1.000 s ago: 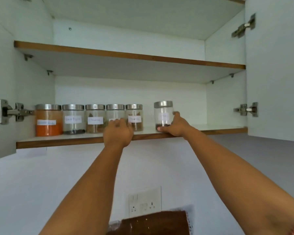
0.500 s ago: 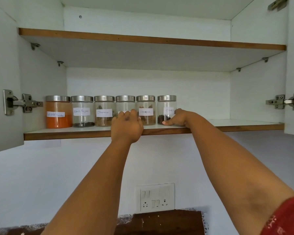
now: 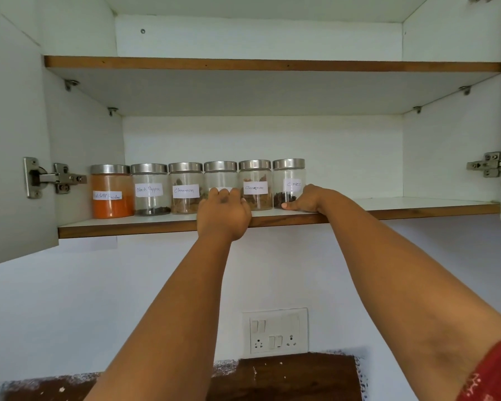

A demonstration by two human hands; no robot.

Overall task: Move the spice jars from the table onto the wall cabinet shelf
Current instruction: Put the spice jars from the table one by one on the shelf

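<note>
Several glass spice jars with steel lids stand in a tight row on the lower cabinet shelf (image 3: 128, 225). From the left they are an orange powder jar (image 3: 110, 198), black pepper (image 3: 149, 180), cinnamon (image 3: 185, 178), a jar with its label hidden (image 3: 220, 176), another cinnamon jar (image 3: 255, 175) and cloves (image 3: 288, 175). My left hand (image 3: 223, 217) curls around the front of the hidden-label jar. My right hand (image 3: 305, 198) rests on the shelf, its fingers pressed around the base of the cloves jar at the row's right end.
The shelf's right half is bare, and the upper shelf (image 3: 272, 65) holds nothing. Open cabinet doors flank it, with hinges at the left (image 3: 49, 178) and right (image 3: 486, 164). A wall socket (image 3: 275, 332) sits below, above a dark brown table (image 3: 287, 377).
The cloves jar stood apart to the right one second ago; my right hand has slid it left against the row. My left hand stayed at the hidden-label jar.
</note>
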